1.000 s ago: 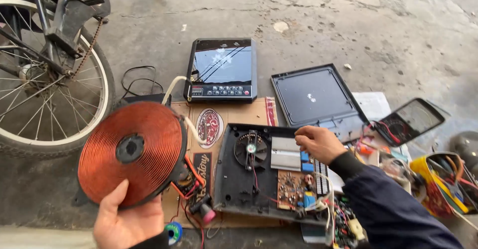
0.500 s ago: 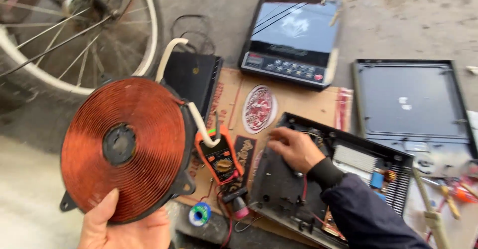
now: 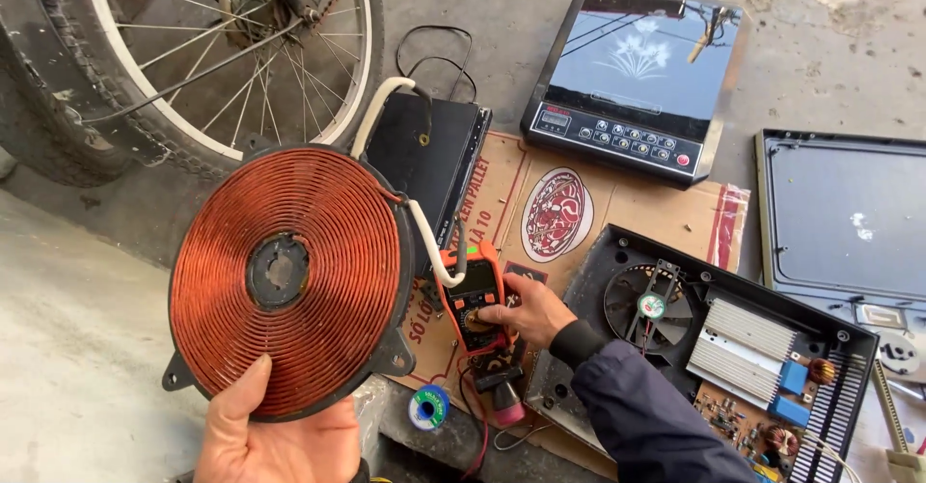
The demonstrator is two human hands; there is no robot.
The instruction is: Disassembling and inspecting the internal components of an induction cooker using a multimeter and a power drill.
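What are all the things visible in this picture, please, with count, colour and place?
round copper induction coil: 1, orange-brown, held up at left
orange digital multimeter: 1, on cardboard, centre
flat brown cardboard sheet: 1, on ground
opened black cooker base: 1, fan and circuit board showing, right
black glass induction cooker: 1, top centre
black flat cover panel: 1, far right
spoked bicycle wheel: 1, top left
small solder spool: 1, bottom centre
left hand: fingers gripping the coil
right hand: touching the multimeter

bicycle wheel (image 3: 193,68) cut off top-left | left hand (image 3: 275,435) cropped at bottom | opened cooker base (image 3: 714,348) cropped
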